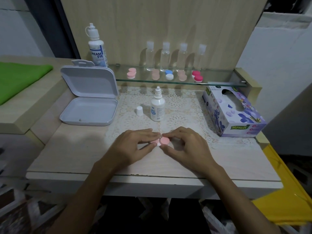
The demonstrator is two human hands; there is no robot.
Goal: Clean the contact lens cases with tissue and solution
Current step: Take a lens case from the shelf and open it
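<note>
Two hands [160,146] on pink lens case [161,141]

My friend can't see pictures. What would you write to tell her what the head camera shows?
Two hands, the left hand and right hand, pinch a pink contact lens case on a lace-covered table. Behind it stand an uncapped small bottle with its cap beside it, an open white box and a tissue box.

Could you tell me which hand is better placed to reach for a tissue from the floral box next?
The right hand, probably. The purple floral tissue box sits on its side of the table, while the left hand would have to cross over. Both hands now pinch the pink round contact lens case.
</note>
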